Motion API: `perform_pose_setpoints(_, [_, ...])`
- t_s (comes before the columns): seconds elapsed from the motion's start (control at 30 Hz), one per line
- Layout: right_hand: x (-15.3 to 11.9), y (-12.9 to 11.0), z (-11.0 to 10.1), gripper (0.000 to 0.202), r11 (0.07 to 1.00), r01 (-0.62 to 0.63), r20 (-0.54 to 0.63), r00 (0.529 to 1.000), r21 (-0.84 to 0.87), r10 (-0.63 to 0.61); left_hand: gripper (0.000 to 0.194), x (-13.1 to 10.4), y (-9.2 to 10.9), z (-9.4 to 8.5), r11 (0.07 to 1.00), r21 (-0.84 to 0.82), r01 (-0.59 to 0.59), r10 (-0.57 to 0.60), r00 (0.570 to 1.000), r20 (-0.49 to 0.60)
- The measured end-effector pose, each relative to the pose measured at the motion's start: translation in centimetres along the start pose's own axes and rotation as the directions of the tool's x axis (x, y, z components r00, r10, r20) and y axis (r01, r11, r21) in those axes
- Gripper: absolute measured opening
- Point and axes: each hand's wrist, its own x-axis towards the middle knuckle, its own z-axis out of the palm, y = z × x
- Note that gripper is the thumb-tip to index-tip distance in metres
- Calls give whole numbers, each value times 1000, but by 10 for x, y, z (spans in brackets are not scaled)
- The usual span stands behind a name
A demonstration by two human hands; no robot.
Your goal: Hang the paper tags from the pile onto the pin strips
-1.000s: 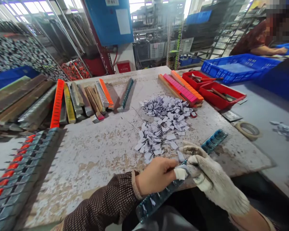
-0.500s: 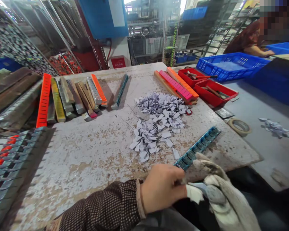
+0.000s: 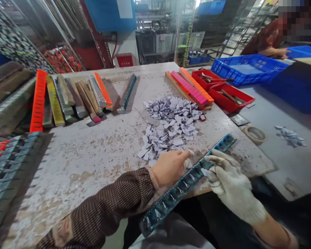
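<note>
A long glittery teal slotted bar (image 3: 180,188) lies slantwise, its near end over my lap and its far end over the table's edge. Several small pale pieces stick up from slots along its nearer half. My left hand (image 3: 171,167), with whitish coverings on its fingertips, is beside the bar at the near edge of the loose pile of small white paper-like pieces (image 3: 176,112). Its thumb and forefinger are apart. My right hand (image 3: 228,185), in a white knitted glove, is at the bar's far half, fingers closed around a small white piece (image 3: 204,172) at a slot.
Slotted orange and pink bars (image 3: 190,88) lie behind the pile. Red bins (image 3: 230,98) and a blue crate (image 3: 248,71) stand right, near a tape roll (image 3: 254,134). More bars (image 3: 77,98) line the left. A person's hand (image 3: 281,52) shows at far right.
My left hand has moved up and away from my right hand to the pile's edge. The bar now shows at full length, and my right hand has turned over its far half.
</note>
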Motion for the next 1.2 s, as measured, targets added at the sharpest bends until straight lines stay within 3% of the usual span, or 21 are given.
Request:
perform_pose_setpoints(0.13, [9,4,12,5,974,124,105,989,-187,-106,33,28,-17,13,955,109,-277,268,959,91])
perform_pose_setpoints(0.2, [12,1,16,7,968,141,134,984,-210,-114,28,36,-20,17,927,140,-348,329,934,140])
perform_pose_setpoints(0.43, [17,3,21,15,975,167,251,960,-147,-126,24,48,-27,14,921,159,-355,306,914,265])
perform_pose_setpoints(0.7, [5,15,31,11,989,134,286,952,-69,-109,19,45,-28,13,941,100,-322,291,926,238])
perform_pose_setpoints(0.77, [2,17,26,13,997,74,281,957,-19,-66,21,40,-31,11,956,82,-282,260,942,210])
perform_pose_setpoints(0.9, [0,21,14,13,979,-175,158,975,105,157,27,25,-31,-3,977,27,-210,206,972,115])
perform_pose_setpoints(0.97, [3,19,9,20,943,-282,96,958,175,269,27,15,-24,-14,967,-142,-212,212,977,-17])
perform_pose_setpoints(1.03, [9,13,6,28,898,-352,98,936,264,338,30,6,-13,-23,875,-385,-294,235,953,-192])
perform_pose_setpoints(1.13, [19,-1,4,41,731,-489,239,872,476,427,31,-7,3,-29,697,-565,-442,262,890,-373])
perform_pose_setpoints(1.2, [24,-7,4,46,579,-574,339,815,579,470,26,-13,9,-26,677,-572,-463,251,876,-412])
